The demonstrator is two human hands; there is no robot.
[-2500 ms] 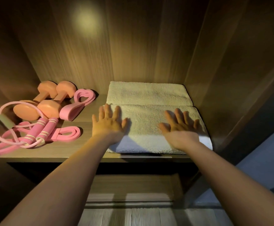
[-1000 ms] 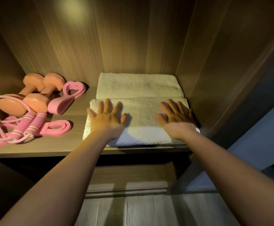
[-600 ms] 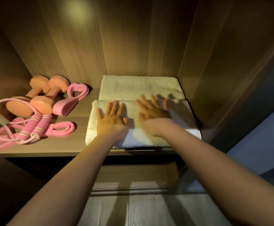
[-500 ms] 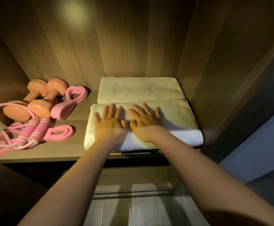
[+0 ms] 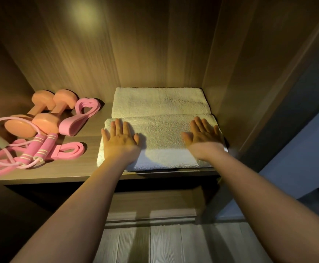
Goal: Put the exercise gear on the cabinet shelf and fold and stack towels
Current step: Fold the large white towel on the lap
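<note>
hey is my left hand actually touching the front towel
Touching. The head view shows the left hand lying flat, fingers straight, on top of the front towel, with its shadow tight beside it.

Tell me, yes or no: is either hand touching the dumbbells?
No: the left hand and the right hand both lie flat on the front towel, apart from the dumbbells to their left.

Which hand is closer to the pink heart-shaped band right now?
Left. The left hand lies flat on the left end of the front towel, just right of the pink heart-shaped band; the right hand presses the towel's far right end.
</note>
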